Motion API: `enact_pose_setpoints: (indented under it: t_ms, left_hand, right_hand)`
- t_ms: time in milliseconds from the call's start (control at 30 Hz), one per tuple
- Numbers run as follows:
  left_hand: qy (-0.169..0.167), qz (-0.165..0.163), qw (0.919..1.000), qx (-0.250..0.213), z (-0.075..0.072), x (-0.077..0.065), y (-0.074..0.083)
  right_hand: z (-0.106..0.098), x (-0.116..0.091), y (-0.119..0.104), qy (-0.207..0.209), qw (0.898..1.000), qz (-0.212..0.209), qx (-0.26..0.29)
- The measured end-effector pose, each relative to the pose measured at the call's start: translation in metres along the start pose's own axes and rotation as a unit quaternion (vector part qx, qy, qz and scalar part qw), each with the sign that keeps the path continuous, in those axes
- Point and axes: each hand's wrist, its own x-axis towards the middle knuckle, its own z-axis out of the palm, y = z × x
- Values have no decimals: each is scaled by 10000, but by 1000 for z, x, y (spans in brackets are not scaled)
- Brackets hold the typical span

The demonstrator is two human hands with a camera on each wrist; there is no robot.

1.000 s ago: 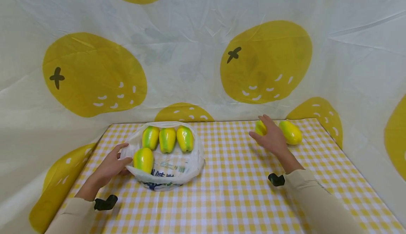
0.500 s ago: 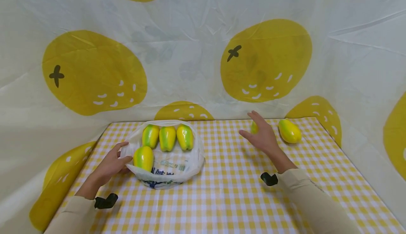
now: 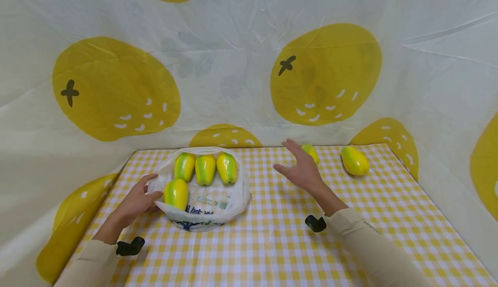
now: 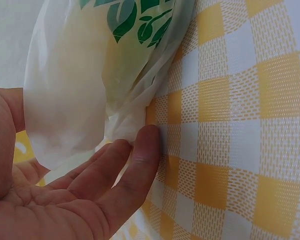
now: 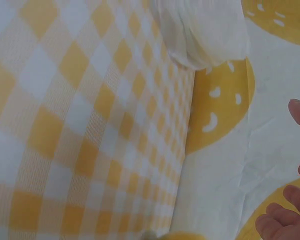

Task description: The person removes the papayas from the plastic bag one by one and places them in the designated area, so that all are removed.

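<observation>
A white plastic bag (image 3: 243, 192) stands with its mouth spread wide on the table's left half. Inside lie several yellow-green papayas (image 3: 205, 170), with one papaya (image 3: 176, 195) at the bag's near left. My left hand (image 3: 136, 200) holds the bag's left rim; in the left wrist view the plastic (image 4: 65, 95) passes between thumb and fingers. My right hand (image 3: 301, 170) hovers over the table with fingers spread and nothing in it. Just behind it, partly hidden, is another papaya (image 3: 311, 152). Farther right lies one more papaya (image 3: 355, 161).
The table has a yellow-and-white checked cloth (image 3: 272, 243). A pale curtain (image 3: 225, 71) with large yellow fruit prints hangs right behind the table's back edge and along both sides.
My right hand has moved left, away from the far-right papaya toward the bag, uncovering more of the papaya behind it. The left hand, bag and papayas have stayed put.
</observation>
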Motion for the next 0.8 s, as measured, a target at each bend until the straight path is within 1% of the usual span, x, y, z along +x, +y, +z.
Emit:
enact_pose_setpoints:
  t_ms: [233,400,600,800]
  left_hand:
    - [-2,13,10000,-20,0,2,-4]
    - [-10,18,10000,-18,0,0,-2]
    - [-21,36,10000,4,0,-4,3]
    - [-39,28,10000,-37,0,-2,2]
  right_hand:
    - [20,2,-18,-136,9994,-104,299]
    - [33,3,-28,-240,9990,-80,366]
    - [49,3,-43,-387,9948,-180,923]
    - [66,4,-56,-584,9879,-195,1421]
